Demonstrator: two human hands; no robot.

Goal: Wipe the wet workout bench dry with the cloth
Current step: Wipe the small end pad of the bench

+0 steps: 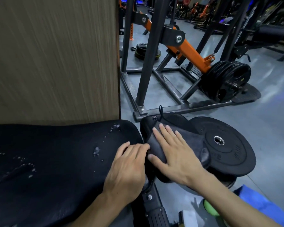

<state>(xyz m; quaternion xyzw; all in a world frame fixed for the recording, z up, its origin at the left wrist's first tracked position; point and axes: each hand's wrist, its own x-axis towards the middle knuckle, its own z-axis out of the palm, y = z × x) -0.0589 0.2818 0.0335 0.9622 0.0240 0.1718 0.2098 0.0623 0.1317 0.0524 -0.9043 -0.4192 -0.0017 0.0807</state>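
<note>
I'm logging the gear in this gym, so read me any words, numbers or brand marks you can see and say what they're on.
Nothing reads clearly.
Flat weight plate beside the bench: raised lettering, too dark and blurred to read.
Loaded plates on the orange machine: small yellowish mark, unreadable.
Plate stack on the floor behind: label too small.
</note>
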